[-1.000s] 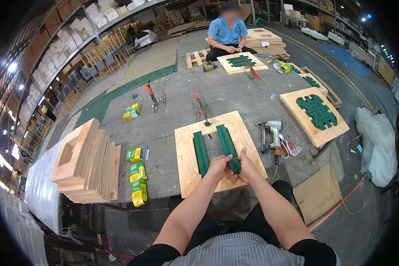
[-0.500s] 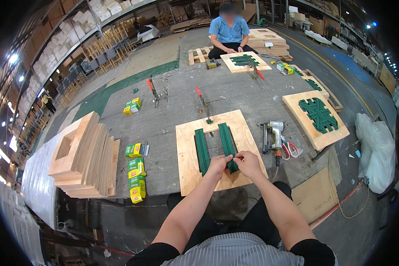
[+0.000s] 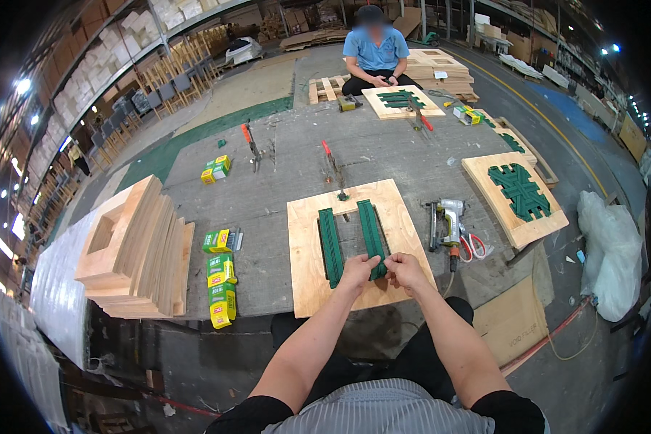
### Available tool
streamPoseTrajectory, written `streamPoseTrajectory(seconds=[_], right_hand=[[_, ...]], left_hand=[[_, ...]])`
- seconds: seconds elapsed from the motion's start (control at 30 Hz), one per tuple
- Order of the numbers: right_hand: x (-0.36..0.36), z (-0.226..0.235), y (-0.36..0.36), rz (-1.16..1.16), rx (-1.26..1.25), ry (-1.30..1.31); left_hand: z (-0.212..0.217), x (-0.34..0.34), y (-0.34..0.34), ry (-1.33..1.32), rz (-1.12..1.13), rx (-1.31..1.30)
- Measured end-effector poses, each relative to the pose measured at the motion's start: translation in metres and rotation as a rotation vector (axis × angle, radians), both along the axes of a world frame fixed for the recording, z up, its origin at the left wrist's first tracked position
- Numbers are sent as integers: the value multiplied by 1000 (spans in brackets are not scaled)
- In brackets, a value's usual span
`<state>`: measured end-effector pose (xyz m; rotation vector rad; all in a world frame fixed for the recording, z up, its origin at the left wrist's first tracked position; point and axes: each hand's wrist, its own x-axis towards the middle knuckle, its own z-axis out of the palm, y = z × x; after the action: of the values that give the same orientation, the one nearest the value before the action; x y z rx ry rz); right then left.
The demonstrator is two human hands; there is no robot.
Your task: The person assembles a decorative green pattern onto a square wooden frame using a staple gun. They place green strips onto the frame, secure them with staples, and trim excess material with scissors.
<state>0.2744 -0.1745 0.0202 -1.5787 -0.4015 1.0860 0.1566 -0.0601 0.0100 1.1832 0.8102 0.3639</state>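
In front of me lies a square wooden frame [image 3: 304, 249] with a rectangular opening. Two dark green webbing straps run lengthwise over it: a left strap [image 3: 330, 246] and a right strap [image 3: 369, 228]. My left hand [image 3: 356, 274] is closed on the near end of the right strap, from its left side. My right hand [image 3: 408, 273] pinches at the same strap's right edge, close to that end; the fingertips partly hide the contact. A red-handled toggle clamp [image 3: 333, 163] stands at the frame's far edge, its tip by the opening.
A staple gun [image 3: 450, 224] and red-handled scissors [image 3: 474, 247] lie to the right. Beyond them rests a frame with woven green straps [image 3: 517, 192]. At left are stacked frames [image 3: 141, 264] and green-yellow boxes [image 3: 222, 278]. A co-worker [image 3: 375, 54] sits across the table.
My right fingers have shifted slightly right, leaving a wider gap to my left hand. My left hand stays at the strap's near end. The co-worker's hands have moved a little.
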Motion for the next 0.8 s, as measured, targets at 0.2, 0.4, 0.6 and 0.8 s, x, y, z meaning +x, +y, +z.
streamPoseTrajectory(seconds=[0.2,0.4,0.6,0.8], right_hand=[[-9,2,-4,-47,58,60],[-29,0,1,-51,220,28],[-26,-13,8,-29,273,-460],[-39,8,21,28,227,-730]], left_hand=[[0,-5,6,-64,-5,-99],[-1,-10,8,-77,-5,-67],[12,-13,8,-42,-124,-141],[22,-27,22,-47,-206,-333]])
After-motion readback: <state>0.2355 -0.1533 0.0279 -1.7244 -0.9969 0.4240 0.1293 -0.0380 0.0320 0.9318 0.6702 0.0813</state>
